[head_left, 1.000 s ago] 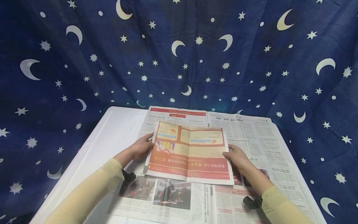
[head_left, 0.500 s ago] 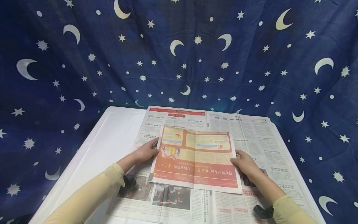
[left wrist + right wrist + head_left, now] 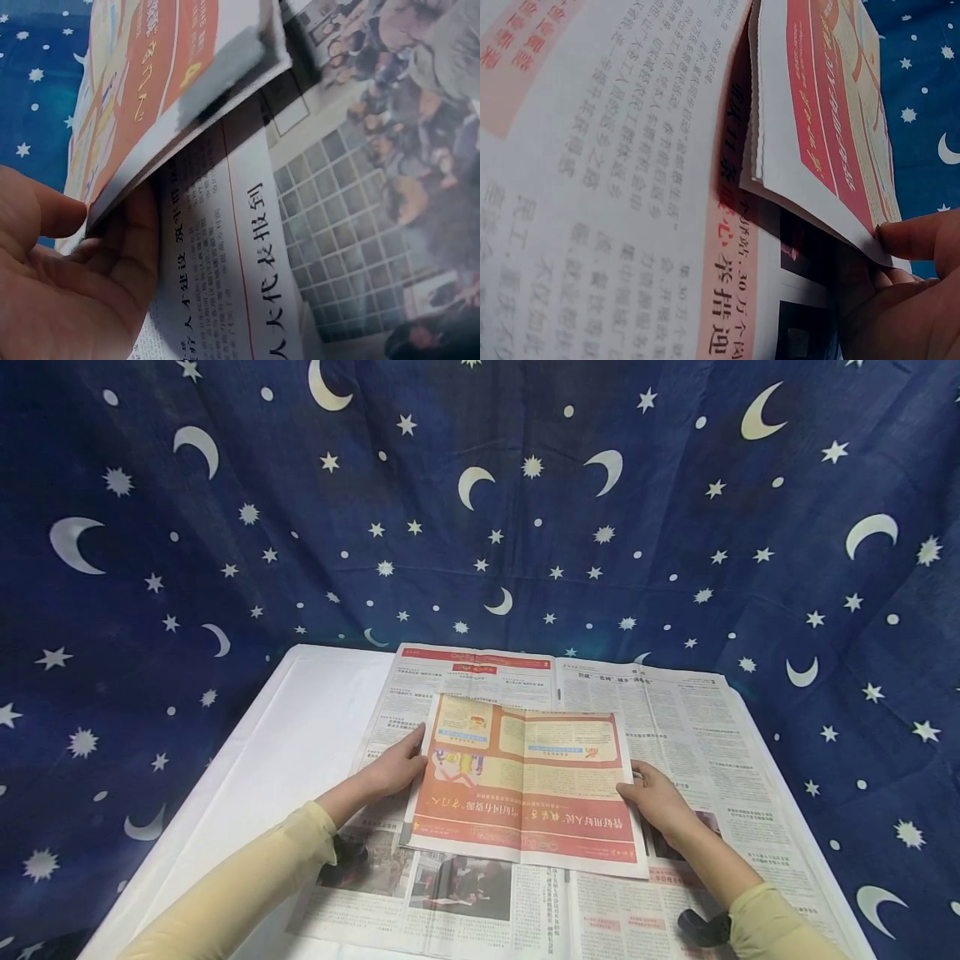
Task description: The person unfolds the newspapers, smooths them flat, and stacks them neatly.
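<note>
A folded newspaper [image 3: 517, 785] with an orange and red printed page lies between my two hands, above a larger spread newspaper [image 3: 690, 727]. My left hand [image 3: 393, 768] pinches its left edge, thumb on top and fingers underneath, as the left wrist view shows. On the opposite edge my right hand [image 3: 656, 802] grips the folded newspaper the same way, with the thumb [image 3: 911, 238] on the printed face. In both wrist views a dark gap separates the near edge of the folded newspaper from the sheets below. A crease runs down its middle.
A white table [image 3: 300, 718] shows to the left of the spread newspaper. Behind it hangs a dark blue curtain [image 3: 480, 510] with moons and stars. Black straps [image 3: 705, 928] sit at the wrists, by the yellow sleeves [image 3: 255, 877].
Both hands have carried the folded newspaper slightly to the right and toward me since one second ago. Over the last half second it has hardly moved.
</note>
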Motion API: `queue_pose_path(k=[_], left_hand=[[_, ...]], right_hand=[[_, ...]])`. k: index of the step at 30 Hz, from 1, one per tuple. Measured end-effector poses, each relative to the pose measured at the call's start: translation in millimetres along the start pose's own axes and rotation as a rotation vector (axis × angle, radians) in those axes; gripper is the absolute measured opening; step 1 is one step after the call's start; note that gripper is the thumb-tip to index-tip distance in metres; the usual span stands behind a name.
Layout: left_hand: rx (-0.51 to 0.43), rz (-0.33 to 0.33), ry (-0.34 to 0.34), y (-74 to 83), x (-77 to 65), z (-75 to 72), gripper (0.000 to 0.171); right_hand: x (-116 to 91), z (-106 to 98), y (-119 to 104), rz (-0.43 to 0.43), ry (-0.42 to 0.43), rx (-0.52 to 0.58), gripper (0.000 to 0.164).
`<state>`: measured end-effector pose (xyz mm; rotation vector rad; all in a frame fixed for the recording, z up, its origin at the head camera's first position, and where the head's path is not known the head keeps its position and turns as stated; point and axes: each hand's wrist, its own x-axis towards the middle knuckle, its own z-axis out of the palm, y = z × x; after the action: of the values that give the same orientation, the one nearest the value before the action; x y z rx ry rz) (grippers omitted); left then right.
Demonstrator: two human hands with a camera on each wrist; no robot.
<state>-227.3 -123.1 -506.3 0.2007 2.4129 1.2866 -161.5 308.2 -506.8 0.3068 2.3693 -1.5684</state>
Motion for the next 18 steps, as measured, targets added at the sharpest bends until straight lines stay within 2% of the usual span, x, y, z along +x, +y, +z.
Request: queue_pose_path(k=[11, 18], left_hand=[[-0.067, 0.04, 0.007, 2.9, -3.6, -1.4, 0.071], [0.003, 0.114, 0.03, 2.2, -3.2, -7.0, 0.071]], right_hand=[[0.1, 1.2, 1.3, -0.006, 0.0, 0.0, 0.066], [0.2, 1.7, 1.8, -0.014, 0.006, -0.005, 0.066]])
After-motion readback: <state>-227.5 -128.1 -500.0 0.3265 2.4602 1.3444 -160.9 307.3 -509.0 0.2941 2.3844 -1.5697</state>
